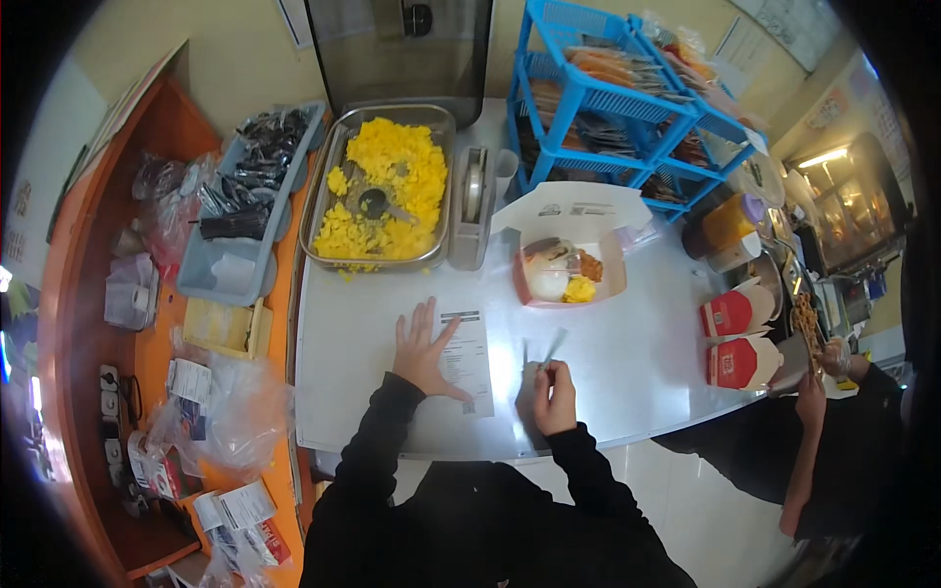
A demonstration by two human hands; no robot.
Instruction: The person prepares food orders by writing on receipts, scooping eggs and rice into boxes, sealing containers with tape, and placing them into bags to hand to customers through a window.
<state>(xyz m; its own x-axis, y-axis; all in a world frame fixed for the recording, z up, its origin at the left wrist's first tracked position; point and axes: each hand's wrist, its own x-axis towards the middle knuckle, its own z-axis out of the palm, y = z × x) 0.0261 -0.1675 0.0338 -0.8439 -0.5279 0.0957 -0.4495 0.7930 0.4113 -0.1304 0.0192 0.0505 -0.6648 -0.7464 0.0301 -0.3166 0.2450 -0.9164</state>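
My left hand (423, 360) lies with its fingers spread on the steel tabletop, its fingertips and thumb over the left side of a printed paper receipt (473, 360). Between thumb and fingers of my right hand (556, 403) is a small thin strip (556, 344), perhaps tape or plastic; it is raised a little above the table. Beyond that hand stands a paper meal box (614, 283) with its lid up. White rice (548, 278), yellow scrambled egg (579, 291) and a browned fried piece (590, 266) show inside, along with a partly hidden clear-lidded cup.
A steel tray (314, 242) of scrambled egg with a scoop stands at the back left. Blue plastic racks (581, 95) hold sachets behind the box. At right, a co-worker's hands (812, 397) work near red-and-white cartons (742, 361). An orange shelf (283, 382) borders the left.
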